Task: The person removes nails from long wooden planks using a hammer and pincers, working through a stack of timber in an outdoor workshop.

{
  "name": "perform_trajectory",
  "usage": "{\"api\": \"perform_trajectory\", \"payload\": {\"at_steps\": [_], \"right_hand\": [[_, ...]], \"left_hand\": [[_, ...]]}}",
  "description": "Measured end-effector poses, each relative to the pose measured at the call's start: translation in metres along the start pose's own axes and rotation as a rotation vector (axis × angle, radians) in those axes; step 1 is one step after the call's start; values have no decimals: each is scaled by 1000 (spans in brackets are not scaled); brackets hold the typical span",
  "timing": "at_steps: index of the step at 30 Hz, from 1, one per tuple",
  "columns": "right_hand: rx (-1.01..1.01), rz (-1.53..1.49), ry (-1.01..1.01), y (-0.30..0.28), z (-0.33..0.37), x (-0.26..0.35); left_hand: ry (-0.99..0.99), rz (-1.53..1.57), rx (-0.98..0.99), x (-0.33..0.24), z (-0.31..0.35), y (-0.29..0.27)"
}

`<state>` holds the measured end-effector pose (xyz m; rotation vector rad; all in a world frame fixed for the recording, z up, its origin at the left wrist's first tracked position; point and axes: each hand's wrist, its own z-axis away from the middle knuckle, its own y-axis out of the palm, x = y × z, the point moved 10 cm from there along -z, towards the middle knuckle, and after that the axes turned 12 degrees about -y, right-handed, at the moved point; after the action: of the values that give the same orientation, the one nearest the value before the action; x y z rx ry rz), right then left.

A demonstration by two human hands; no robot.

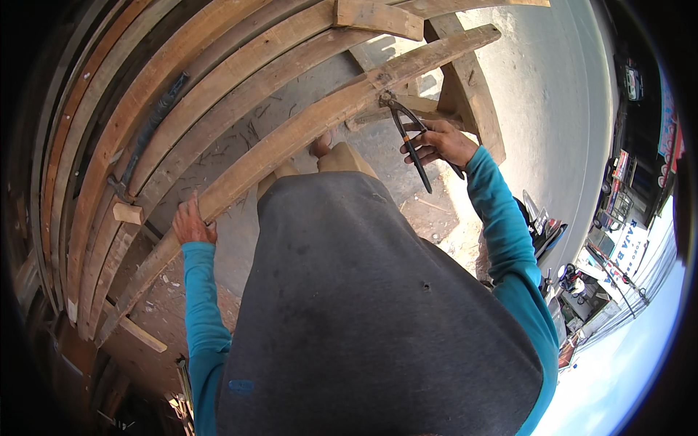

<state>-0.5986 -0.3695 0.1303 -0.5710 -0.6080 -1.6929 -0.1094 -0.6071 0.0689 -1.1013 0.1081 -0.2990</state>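
A long wooden beam [291, 139] runs slantwise in front of me, from lower left to upper right. My left hand [193, 221] is wrapped over its near left part, thumb on one side and fingers on the other. In my right hand [445, 144] is a pair of black pincers [406, 129] with an orange band on one handle. The handles stand apart, with my fingers around and between them. The pincers' jaws touch the beam's side toward its right end; whether a nail is between them is too small to tell.
Several more beams [212, 45] lie side by side on the left, with a hammer [154, 125] across them. A short wood block [379, 18] rests on top at the far end. Nails or splinters litter the ground [225, 149]. Motorbikes [542, 225] stand at right beside a road [560, 94].
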Motion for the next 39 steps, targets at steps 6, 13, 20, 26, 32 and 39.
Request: {"api": "perform_trajectory", "payload": {"at_steps": [6, 13, 20, 26, 32, 39], "right_hand": [[-6, -45, 17, -5, -6, -1], [-29, -302, 55, 17, -9, -26], [-335, -313, 1, 48, -23, -46], [-710, -557, -245, 103, -45, -68], [-426, -32, -257, 66, -11, -39], [-216, 527, -175, 14, -8, -9]], "left_hand": [[-20, 6, 31, 3, -1, 5], [-18, 3, -15, -3, 4, -2], [-13, -10, -44, 2, 5, 2], [64, 19, -39, 0, -3, -5], [71, 13, 13, -5, -1, -7], [48, 39, -12, -8, 1, -13]]}}
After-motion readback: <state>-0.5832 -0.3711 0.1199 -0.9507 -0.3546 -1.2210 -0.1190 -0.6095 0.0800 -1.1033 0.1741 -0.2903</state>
